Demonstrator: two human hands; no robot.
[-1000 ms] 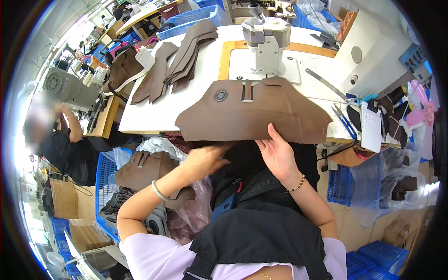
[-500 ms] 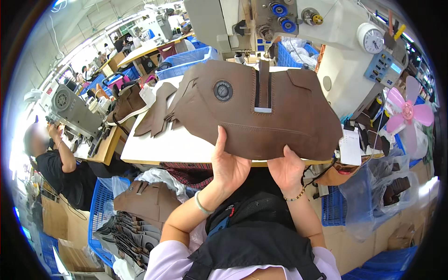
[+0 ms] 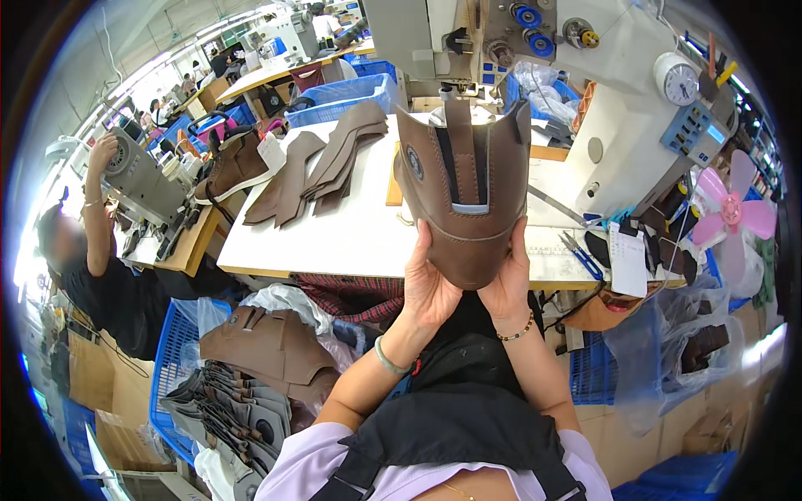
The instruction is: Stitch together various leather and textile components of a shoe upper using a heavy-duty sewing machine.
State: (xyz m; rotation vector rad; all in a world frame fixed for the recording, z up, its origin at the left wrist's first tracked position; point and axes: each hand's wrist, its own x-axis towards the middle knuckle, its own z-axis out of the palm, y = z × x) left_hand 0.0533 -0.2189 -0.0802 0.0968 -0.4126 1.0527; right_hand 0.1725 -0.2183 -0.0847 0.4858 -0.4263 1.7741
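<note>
A brown leather shoe upper (image 3: 493, 219) is held up over the front edge of the white worktable (image 3: 334, 242), curved into a rounded toe shape. Black gaps flank its central strip, a pale tab crosses their lower end, and a round dark badge sits on its left side. My left hand (image 3: 430, 292) grips the lower left side, thumb on the outside. The lower right side is in my right hand (image 3: 507, 288), its thumb also up along the leather. Most of my fingers are hidden behind the upper. Flat brown leather pieces (image 3: 344, 154) lie in overlapping stacks left of it.
A large sewing machine (image 3: 618, 150) stands behind and to the right. Blue-handled snips (image 3: 582, 255) lie beside a white tag (image 3: 628, 260). A blue basket (image 3: 171, 367) of stacked uppers sits lower left. A co-worker (image 3: 109, 275) sits at the left by another machine (image 3: 138, 179).
The upper was spread broad and flat; now its sides are bent back into a curve. My hands have come closer together, and more leather pieces and snips show. The co-worker's arm has risen.
</note>
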